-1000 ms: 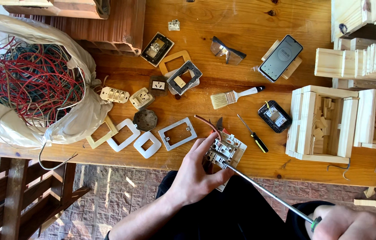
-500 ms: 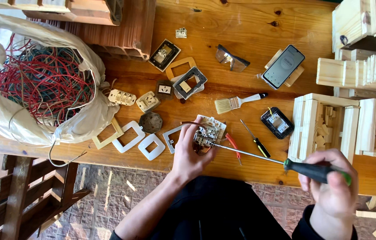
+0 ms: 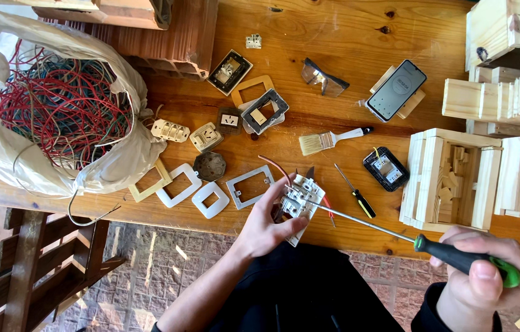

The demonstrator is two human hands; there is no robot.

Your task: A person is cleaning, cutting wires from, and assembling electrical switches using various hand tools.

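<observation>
Left hand (image 3: pixel 269 224) grips switch module (image 3: pixel 300 200); right hand (image 3: pixel 484 276) clenched around screwdriver (image 3: pixel 395 233).

wooden bench (image 3: pixel 346 74) | paintbrush (image 3: pixel 327 141) | phone (image 3: pixel 396 90) | bag of wires (image 3: pixel 57 117)

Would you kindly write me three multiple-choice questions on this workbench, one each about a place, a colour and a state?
1. Where is the paintbrush?
A. on the wooden bench
B. in the plastic bag
C. inside a crate

2. What colour is the handle of the long screwdriver?
A. red and yellow
B. black and green
C. plain white

3. What is the left hand doing?
A. resting flat
B. gripping the switch module
C. holding the phone

Answers: 1 A, it lies on bare wood; 2 B, seen in the right hand; 3 B, fingers wrap the module.
</observation>
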